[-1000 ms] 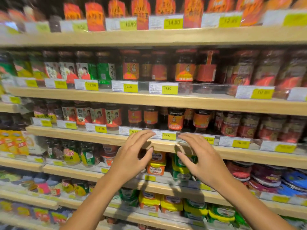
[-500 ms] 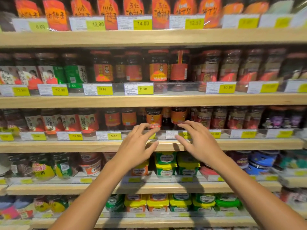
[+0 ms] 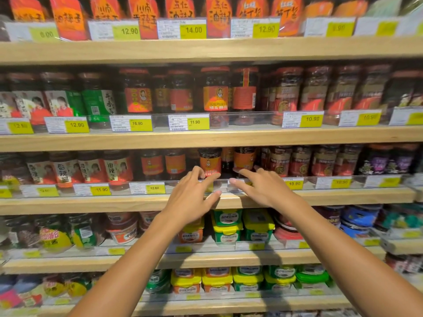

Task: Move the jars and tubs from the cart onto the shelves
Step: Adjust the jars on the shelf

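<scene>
Wooden shelving (image 3: 206, 51) fills the view, several tiers, each edged with a clear plastic rail (image 3: 251, 118) carrying yellow price tags (image 3: 198, 123); dark jars (image 3: 215, 94) with red and orange labels stand in rows on the upper tiers; green, yellow and orange tubs (image 3: 226, 225) sit stacked on the lower tiers; both bare arms reach forward to the third tier; left hand (image 3: 192, 197) spread, fingers relaxed, fingertips at the rail just in front of an orange-label jar (image 3: 210, 162), holding nothing; right hand (image 3: 263, 188) spread too, index finger extended toward the next jar (image 3: 244, 159), empty; cannot tell if the fingertips touch the jars or only the rail; both jars upright on the shelf, side by side.
</scene>
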Demonstrator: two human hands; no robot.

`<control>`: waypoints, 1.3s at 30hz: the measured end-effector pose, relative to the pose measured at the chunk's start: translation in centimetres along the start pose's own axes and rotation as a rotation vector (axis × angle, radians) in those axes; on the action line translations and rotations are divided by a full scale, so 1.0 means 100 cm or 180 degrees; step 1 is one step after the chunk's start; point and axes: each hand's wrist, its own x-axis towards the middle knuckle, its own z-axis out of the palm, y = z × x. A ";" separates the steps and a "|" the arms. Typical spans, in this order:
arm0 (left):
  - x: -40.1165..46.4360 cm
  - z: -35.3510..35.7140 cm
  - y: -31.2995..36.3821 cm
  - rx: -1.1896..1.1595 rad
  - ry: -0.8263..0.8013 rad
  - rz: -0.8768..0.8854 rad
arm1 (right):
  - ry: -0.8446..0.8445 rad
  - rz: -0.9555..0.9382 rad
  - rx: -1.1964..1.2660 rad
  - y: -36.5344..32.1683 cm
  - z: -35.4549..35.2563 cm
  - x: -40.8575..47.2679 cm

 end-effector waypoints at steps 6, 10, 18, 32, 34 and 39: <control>0.009 0.002 0.003 0.0133 -0.0062 -0.0076 | -0.0047 0.0016 -0.0215 -0.003 0.002 0.009; 0.015 0.004 0.006 0.0233 -0.0149 -0.0144 | 0.0076 0.0066 -0.0368 -0.005 0.009 0.010; 0.010 0.003 0.001 0.0174 0.0056 0.0114 | 0.0144 0.0126 -0.0461 -0.011 0.013 0.000; -0.052 -0.045 -0.091 0.0182 0.0426 -0.0345 | 0.0675 -0.1034 0.0515 -0.086 0.012 -0.025; -0.055 -0.048 -0.097 0.0187 0.0360 -0.0521 | 0.0613 -0.1083 0.0648 -0.105 0.016 -0.013; -0.050 -0.053 -0.108 0.0266 0.0042 -0.0778 | 0.0223 -0.0841 0.0565 -0.139 0.019 0.014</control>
